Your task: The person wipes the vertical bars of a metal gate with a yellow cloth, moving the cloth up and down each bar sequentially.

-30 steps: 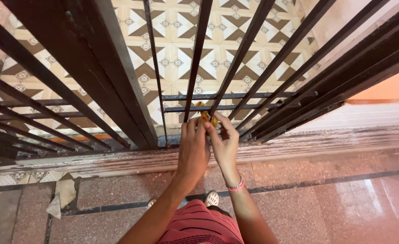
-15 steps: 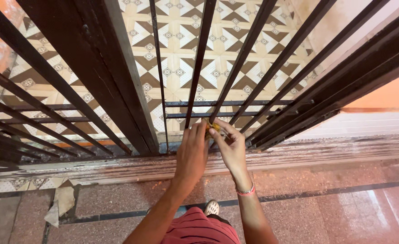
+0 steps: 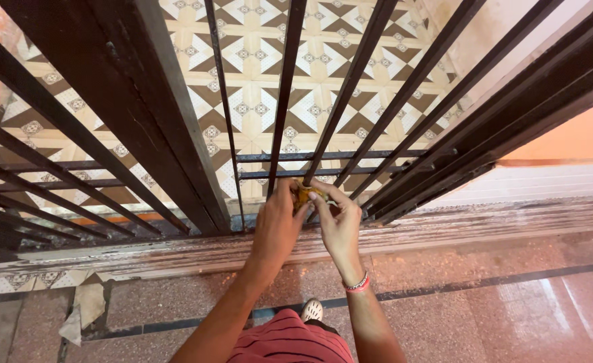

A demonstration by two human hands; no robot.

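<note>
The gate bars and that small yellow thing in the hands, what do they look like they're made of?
The gate bars look like metal, probably painted iron: thin, straight, dark brown with a dull sheen. The small yellow thing, held between the left hand and right hand at the lower rail, looks like brass-coloured metal, maybe a padlock; the fingers hide too much to be sure.

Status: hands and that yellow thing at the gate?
Left hand and right hand both closed on small yellow object at gate's lower crossbar. Object mostly hidden. Nothing obstructing.

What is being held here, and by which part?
Both the left hand and the right hand grip a small yellow object at the gate bars; which part cannot be told.
</note>
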